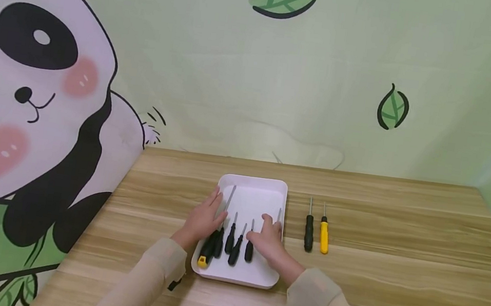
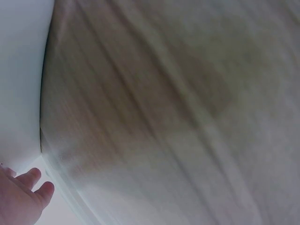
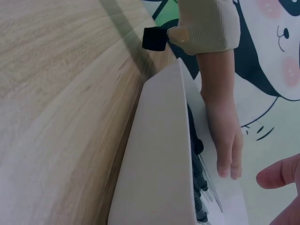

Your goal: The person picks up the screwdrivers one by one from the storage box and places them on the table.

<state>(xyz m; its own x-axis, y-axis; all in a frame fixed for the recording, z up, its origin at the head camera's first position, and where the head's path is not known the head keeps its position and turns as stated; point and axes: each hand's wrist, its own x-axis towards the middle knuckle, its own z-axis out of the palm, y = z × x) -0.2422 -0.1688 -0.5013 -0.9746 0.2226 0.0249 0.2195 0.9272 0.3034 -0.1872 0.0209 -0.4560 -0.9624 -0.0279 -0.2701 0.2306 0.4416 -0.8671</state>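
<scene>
A white tray holds several black-handled screwdrivers, among them a small screwdriver near the middle and a thicker screwdriver with a yellow end at the left. My left hand lies over the tray's left rim with its fingers extended, close to the screwdriver handles. Over the tray's right side is my right hand, thumb and forefinger apart. Beyond its fingers shows a thin metal shaft; whatever handle it has is hidden by the hand. In the right wrist view, the right thumb stands clear of the tray.
To the right of the tray, a black screwdriver and a yellow screwdriver lie side by side on the wooden table. A panda-printed backdrop rises behind the table's far edge.
</scene>
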